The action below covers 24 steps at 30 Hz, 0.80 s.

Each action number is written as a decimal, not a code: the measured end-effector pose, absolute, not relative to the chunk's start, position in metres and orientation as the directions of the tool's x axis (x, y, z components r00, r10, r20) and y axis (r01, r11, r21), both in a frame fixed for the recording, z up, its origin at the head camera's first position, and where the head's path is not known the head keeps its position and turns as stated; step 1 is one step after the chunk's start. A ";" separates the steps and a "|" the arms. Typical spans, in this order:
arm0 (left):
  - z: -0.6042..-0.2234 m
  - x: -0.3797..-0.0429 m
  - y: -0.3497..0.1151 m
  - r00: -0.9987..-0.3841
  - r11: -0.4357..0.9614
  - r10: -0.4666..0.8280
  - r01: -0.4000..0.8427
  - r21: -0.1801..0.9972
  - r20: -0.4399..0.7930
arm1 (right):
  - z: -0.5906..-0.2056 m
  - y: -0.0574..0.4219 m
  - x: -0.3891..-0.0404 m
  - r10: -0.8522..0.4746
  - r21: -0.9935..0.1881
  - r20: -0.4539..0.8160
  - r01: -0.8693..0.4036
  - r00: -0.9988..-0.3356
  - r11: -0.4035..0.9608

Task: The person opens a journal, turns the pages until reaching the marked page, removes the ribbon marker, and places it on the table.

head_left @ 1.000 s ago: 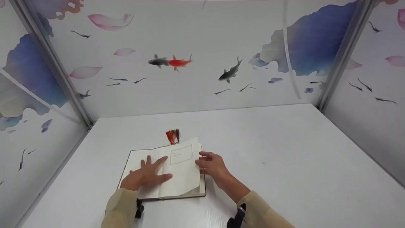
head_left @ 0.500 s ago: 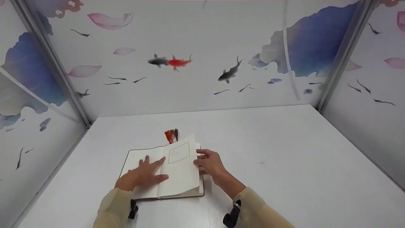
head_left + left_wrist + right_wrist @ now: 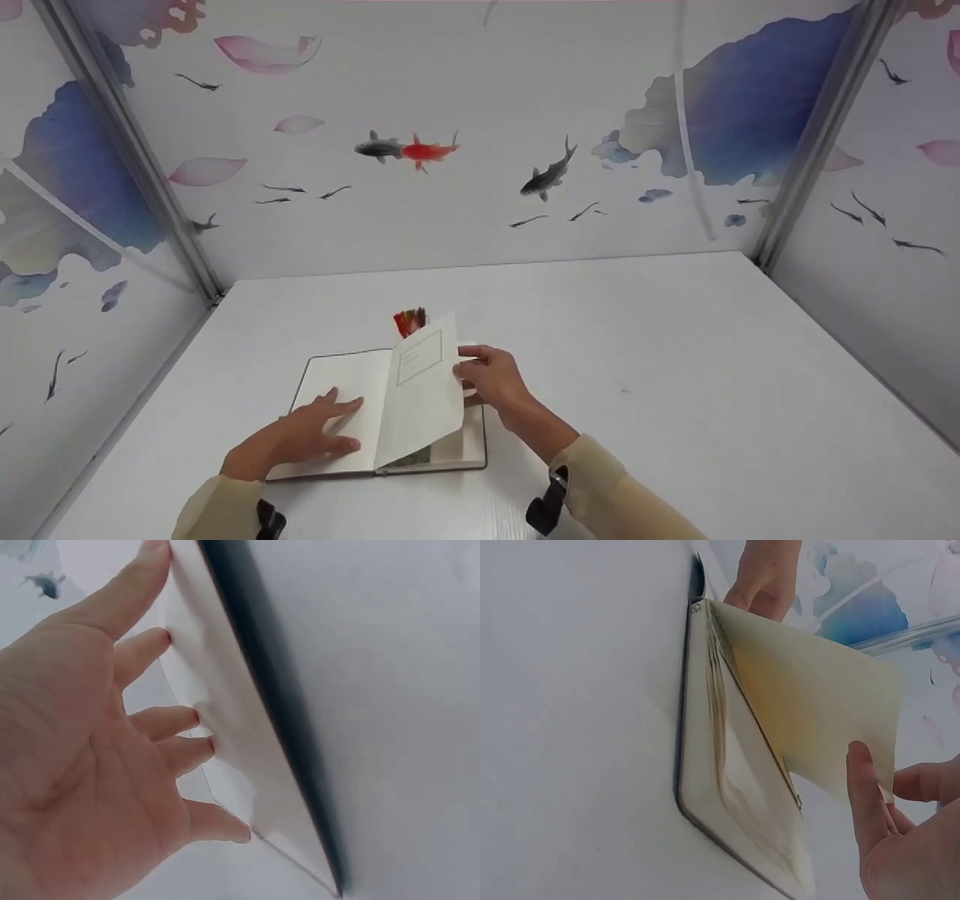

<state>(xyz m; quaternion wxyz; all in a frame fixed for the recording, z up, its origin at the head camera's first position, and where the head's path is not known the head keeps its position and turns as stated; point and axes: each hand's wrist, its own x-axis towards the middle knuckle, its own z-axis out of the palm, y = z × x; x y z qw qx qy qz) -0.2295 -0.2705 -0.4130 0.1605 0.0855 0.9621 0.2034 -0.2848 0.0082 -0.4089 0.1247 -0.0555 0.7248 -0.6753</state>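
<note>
1. Head view: an open notebook [image 3: 349, 375] lies on the white worktop [image 3: 637, 337], towards its near edge and left of centre. The left hand [image 3: 300, 431] rests on the left-hand page with fingers spread, grasping nothing. The right hand [image 3: 495, 381] pinches the outer edge of a lifted page [image 3: 420, 405], which stands tilted up from the spine and bears a printed rectangular frame near its top. Beneath its lower corner shows a dark, speckled patch [image 3: 420, 456]. A red, green and dark tassel [image 3: 409, 321] lies just beyond the top of the notebook. The back wall [image 3: 480, 75] is printed with fish and petals.

2. Left wrist view: the left hand's fingers are apart and the palm is bare, with fingertips touching the pale paper. The notebook's dark edge slants down to the right.

3. Right wrist view: the right hand grasps the lifted page at its outer edge, with digits on both sides of it. Below, the remaining pages sit on the dark cover [image 3: 681, 727]. The left hand shows partly, past the spine.
</note>
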 end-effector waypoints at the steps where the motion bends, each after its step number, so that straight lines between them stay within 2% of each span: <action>1: -0.412 -0.228 -0.273 -0.934 0.904 0.223 0.091 0.418 -0.279 | -0.407 0.006 -0.285 -0.260 -0.994 -0.096 0.078 -0.961 0.077; 4: -0.410 -0.222 -0.282 -0.935 0.902 0.219 0.083 0.424 -0.281 | -0.403 0.002 -0.284 -0.296 -0.996 -0.059 0.038 -0.953 0.077; 8: -0.411 -0.214 -0.290 -0.944 0.889 0.242 0.122 0.442 -0.225 | -0.401 -0.003 -0.285 -0.360 -0.997 0.004 -0.030 -0.933 0.067; 13: -0.413 -0.205 -0.299 -0.966 0.851 0.210 0.104 0.515 -0.152 | -0.402 -0.010 -0.284 -0.465 -0.984 0.106 -0.159 -0.879 0.075; 19: -0.413 -0.200 -0.305 -0.993 0.758 0.103 0.037 0.651 -0.063 | -0.404 -0.018 -0.279 -0.584 -0.903 0.199 -0.380 -0.787 0.203; 24: -0.414 -0.198 -0.312 -0.999 0.699 0.035 0.044 0.714 0.028 | -0.406 -0.026 -0.276 -0.638 -0.784 0.218 -0.521 -0.739 0.336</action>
